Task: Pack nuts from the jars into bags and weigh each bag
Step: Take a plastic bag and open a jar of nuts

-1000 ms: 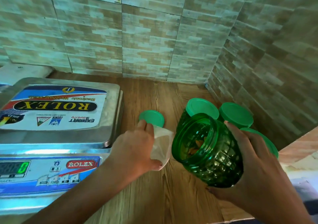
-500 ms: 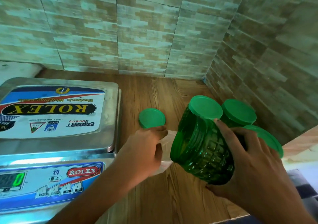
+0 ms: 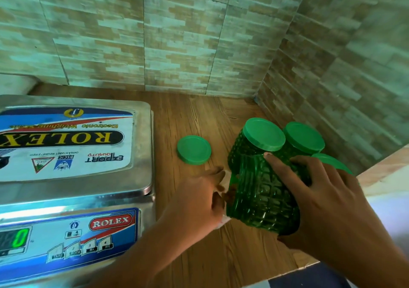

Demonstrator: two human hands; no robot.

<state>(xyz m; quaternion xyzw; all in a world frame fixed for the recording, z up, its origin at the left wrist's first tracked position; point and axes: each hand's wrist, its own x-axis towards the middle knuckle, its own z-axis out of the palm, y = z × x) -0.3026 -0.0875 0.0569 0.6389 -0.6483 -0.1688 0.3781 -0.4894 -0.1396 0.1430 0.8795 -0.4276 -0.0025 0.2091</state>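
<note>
My right hand (image 3: pixel 325 201) grips an open green ribbed jar (image 3: pixel 259 199), tipped over with its mouth pointing left and down. My left hand (image 3: pixel 194 199) holds a small clear bag (image 3: pixel 222 180) right against the jar's mouth; most of the bag is hidden behind my fingers. The jar's loose green lid (image 3: pixel 193 150) lies flat on the wooden counter beside the scale. The electronic scale (image 3: pixel 66 177) stands at the left with nothing on its steel pan, and its display shows 0.
Three closed green-lidded jars (image 3: pixel 263 135) (image 3: pixel 304 138) (image 3: pixel 329 161) stand in the corner behind the tipped jar. Tiled walls (image 3: pixel 177 44) close the counter at the back and right. The counter's front edge (image 3: pixel 287 272) runs near my right wrist.
The jar has tipped further, its mouth turning down and away from me toward the bag. My left hand has closed in against the jar's mouth, hiding most of the bag.
</note>
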